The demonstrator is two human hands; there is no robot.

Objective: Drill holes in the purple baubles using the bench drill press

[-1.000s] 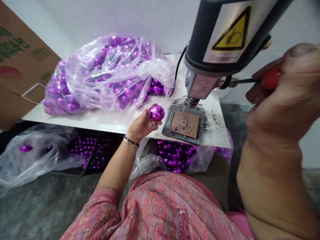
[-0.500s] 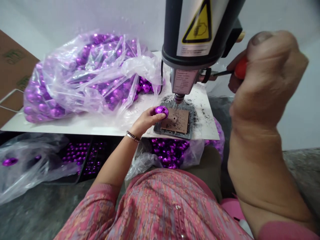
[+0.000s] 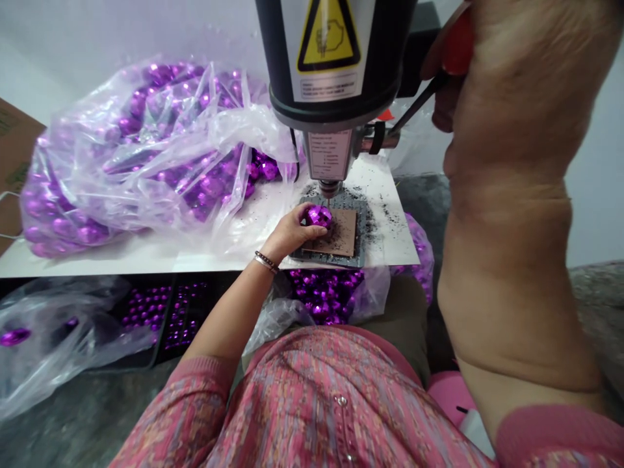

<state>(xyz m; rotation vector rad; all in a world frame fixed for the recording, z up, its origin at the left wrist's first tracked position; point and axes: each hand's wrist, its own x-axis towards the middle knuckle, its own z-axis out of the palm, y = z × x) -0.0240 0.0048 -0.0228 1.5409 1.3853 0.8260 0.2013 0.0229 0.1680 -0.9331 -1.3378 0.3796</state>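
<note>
Between the thumb and fingers of my left hand [image 3: 294,229] is a shiny purple faceted ball [image 3: 319,216]. It sits over the brown square board [image 3: 344,234], close to the thin bit [image 3: 328,202] of the drill press [image 3: 336,78]; whether bit and ball touch I cannot tell. The board lies on a grey slotted base [image 3: 359,227] strewn with dark shavings. My right hand [image 3: 517,84], raised high at the right, is wrapped round the red knob [image 3: 458,42] of the press's lever [image 3: 420,104].
A large clear bag of purple balls [image 3: 146,156] covers the left of the white table [image 3: 195,260]. Below the table edge are more purple balls [image 3: 324,296] in an open bag and black trays of them [image 3: 146,309]. A cardboard box [image 3: 12,169] stands far left.
My left hand has brought the ball rightward over the board, covering the hole seen there before. My right hand, still on the knob, appears higher and nearer, and the view has shifted.
</note>
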